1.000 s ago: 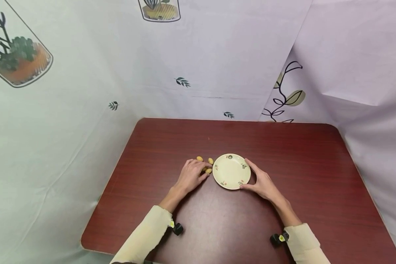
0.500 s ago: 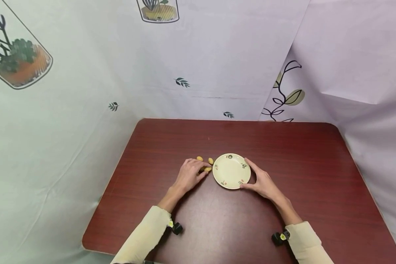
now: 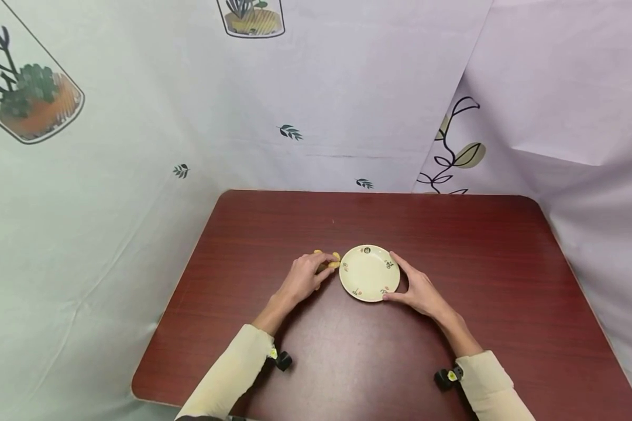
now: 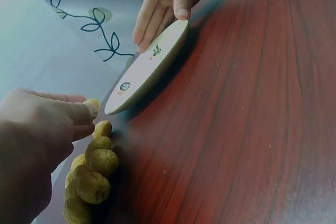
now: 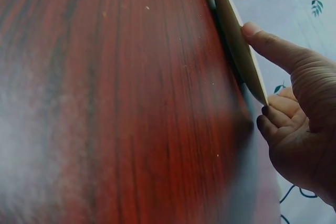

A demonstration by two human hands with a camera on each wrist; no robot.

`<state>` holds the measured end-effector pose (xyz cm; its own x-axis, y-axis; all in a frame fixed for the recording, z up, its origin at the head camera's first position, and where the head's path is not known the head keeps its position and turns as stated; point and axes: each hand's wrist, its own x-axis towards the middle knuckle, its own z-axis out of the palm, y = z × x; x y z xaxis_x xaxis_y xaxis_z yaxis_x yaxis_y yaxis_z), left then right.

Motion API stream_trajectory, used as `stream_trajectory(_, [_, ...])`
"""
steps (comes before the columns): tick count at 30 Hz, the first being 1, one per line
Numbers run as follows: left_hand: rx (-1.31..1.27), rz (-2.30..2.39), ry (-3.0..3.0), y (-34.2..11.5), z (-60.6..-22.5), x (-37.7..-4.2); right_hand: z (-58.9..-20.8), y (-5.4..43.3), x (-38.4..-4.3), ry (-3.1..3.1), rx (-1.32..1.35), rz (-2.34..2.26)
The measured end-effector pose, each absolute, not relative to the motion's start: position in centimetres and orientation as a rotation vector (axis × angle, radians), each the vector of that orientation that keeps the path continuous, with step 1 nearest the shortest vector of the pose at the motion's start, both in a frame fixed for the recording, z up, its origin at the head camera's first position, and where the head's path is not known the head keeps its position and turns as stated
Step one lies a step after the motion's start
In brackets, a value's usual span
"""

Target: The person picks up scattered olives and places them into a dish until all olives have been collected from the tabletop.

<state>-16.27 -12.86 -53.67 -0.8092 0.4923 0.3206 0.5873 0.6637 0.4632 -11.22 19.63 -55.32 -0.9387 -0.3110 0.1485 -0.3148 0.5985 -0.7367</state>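
My left hand pinches a small yellow-brown oval lump between thumb and fingertips, close to the plate's left rim. In the left wrist view, a pile of similar wrinkled lumps lies on the table just below that hand; from the head it is mostly hidden by the fingers. The round cream plate has small printed motifs around its edge, and nothing lies on it. My right hand holds the plate's right side, thumb at the near rim and fingers at the far rim.
A dark red wood-grain table with rounded corners carries everything. Pale cloth with printed plants hangs behind it and along the sides. A small black device is strapped at the left wrist, another device at the right.
My left fingers have closed on a yellow-brown lump and raised it slightly from the pile, towards the plate. The right hand and the plate stay where they were.
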Motion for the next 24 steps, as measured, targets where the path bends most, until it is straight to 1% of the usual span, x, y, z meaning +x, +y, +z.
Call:
stream_trajectory(13, [-0.832, -1.145, -2.651, -11.9, -53.3, -16.1, -55.1, 19.6, -11.1, -2.826, 0.563, 1.280])
stream_trajectory(24, [-0.748, -1.310, -2.610, -10.5, -53.6, -16.7, -55.1, 19.6, -11.4, -2.825, 0.624, 1.257])
